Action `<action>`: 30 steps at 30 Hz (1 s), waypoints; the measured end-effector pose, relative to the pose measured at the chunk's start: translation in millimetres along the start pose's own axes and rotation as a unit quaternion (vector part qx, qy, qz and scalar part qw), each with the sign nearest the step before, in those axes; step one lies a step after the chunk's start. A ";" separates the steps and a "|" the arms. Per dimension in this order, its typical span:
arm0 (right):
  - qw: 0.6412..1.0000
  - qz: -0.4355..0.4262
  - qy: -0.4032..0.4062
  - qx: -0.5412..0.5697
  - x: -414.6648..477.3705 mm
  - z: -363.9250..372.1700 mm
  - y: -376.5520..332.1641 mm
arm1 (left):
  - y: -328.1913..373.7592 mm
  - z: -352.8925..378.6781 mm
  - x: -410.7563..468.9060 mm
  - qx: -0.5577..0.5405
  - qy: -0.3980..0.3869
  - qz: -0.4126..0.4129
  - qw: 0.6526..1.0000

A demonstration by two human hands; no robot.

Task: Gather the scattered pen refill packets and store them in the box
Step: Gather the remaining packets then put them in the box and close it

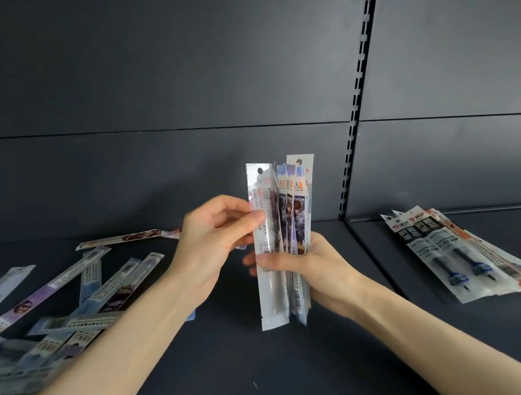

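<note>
Pen refill packets (288,213), a bundle upright at centre, gripped low in the right hand (322,265), near edge pinched by the left hand (214,237). Plenty more loose packets (50,310) strewn over the shelf (245,383) at nine o'clock; fanned stack (461,256) at three. No box in view. Barely partway, by the look, storing all to come.

Two hands can be counted: left hand (214,237), right hand (317,268). About five packets are seen in the upright bunch (274,225), maybe ten scattered packets (111,287) at left (overlapped, so not exact), and roughly five in the fanned pile (461,252) at right.
</note>
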State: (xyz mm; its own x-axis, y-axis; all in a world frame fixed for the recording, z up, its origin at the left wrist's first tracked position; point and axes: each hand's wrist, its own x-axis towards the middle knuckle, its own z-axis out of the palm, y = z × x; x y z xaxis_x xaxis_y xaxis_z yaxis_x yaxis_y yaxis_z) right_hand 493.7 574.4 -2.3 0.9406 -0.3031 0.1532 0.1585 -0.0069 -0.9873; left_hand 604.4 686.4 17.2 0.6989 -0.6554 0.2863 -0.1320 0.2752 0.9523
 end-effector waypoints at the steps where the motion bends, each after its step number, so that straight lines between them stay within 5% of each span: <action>1: 1.000 -0.001 -0.006 0.006 -0.5 1.4 -0.8 | 0.0 0.1 0.1 0.005 -0.005 0.012 1.000; 7: 0.999 -0.031 -0.031 -0.029 0.2 7.1 -6.0 | 8.0 -1.4 2.5 -0.024 -0.112 0.019 0.993; 11: 0.996 -0.012 -0.042 -0.084 3.1 14.2 1.4 | 17.3 5.6 -4.2 0.058 -0.193 0.014 0.979; 22: 0.997 0.006 -0.042 -0.072 40.0 49.0 -4.4 | 42.1 -50.9 -2.1 0.184 -0.121 0.012 0.975; 30: 0.999 0.003 0.018 -0.049 94.2 96.1 8.8 | 0.7 -204.4 39.0 0.455 -0.059 -0.063 0.887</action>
State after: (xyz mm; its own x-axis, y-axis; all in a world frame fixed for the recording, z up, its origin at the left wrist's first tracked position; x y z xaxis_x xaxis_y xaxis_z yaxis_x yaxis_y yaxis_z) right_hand 612.6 637.3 7.4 0.9300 -0.3366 0.1478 0.1216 -0.0976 -0.9878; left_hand 775.3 804.8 7.4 0.6778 -0.7238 0.1292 -0.6068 -0.4515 0.6541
